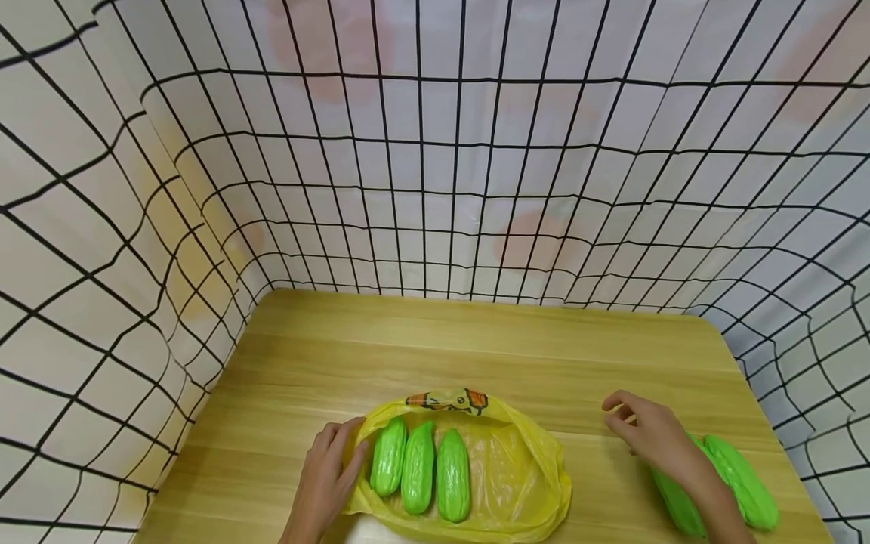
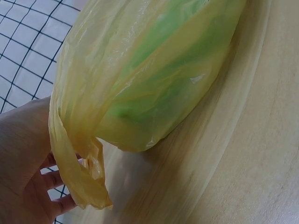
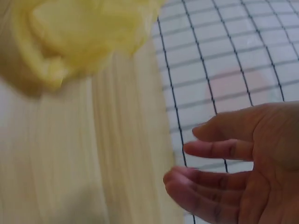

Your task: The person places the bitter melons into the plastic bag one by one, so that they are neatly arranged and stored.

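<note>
A yellow plastic bag lies with its mouth spread on the wooden table. Inside, side by side, are three bright green gourds, long and bumpy like bitter gourds. My left hand grips the bag's left rim, thumb toward the inside. In the left wrist view a bag handle hangs in front of my left hand and hides some fingers; green shows through the plastic. To the bag's right, my right hand holds nothing, fingers loosely bent. More green gourds lie partly beneath the right forearm.
The wooden table has rounded far corners. White cloth with a black grid rises behind it and along both sides. An orange and black print marks the bag's far rim.
</note>
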### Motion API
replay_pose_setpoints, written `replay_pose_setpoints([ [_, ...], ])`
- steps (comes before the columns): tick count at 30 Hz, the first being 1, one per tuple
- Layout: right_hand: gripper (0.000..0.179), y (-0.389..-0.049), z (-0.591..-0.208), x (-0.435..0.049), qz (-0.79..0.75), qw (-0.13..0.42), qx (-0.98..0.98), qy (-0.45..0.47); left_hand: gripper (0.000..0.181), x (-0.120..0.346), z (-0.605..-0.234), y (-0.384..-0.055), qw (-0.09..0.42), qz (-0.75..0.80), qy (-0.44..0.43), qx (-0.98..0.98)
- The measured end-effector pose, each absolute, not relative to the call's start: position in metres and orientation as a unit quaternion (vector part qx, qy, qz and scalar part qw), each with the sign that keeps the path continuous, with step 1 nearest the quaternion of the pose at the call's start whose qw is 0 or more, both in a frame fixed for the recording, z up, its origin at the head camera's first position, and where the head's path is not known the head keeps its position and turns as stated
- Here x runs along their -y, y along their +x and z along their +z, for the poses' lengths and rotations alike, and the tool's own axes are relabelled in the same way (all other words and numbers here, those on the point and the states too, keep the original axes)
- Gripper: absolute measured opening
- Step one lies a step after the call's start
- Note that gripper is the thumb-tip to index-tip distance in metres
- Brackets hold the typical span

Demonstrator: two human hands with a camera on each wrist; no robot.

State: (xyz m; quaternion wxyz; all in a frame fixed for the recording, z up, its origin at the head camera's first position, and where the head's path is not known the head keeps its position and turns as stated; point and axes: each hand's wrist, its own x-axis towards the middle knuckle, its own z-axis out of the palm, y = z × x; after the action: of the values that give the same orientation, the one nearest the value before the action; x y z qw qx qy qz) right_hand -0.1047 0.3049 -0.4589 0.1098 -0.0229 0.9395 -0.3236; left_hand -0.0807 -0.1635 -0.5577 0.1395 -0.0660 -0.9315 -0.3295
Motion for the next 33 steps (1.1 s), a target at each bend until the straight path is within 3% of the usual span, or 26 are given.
replay_pose_setpoints([
  [13, 0.029, -0.096, -0.479, -0.368, -0.235, 0.182, -0.954, 0.028, 0.033, 0.163, -0.558, -0.081, 0.145, -0.328, -0.071, 0.931],
  [33, 0.042, -0.091, -0.499, -0.378, -0.235, 0.235, -0.943, 0.02, 0.032, 0.163, -0.558, -0.08, 0.152, -0.326, -0.067, 0.931],
])
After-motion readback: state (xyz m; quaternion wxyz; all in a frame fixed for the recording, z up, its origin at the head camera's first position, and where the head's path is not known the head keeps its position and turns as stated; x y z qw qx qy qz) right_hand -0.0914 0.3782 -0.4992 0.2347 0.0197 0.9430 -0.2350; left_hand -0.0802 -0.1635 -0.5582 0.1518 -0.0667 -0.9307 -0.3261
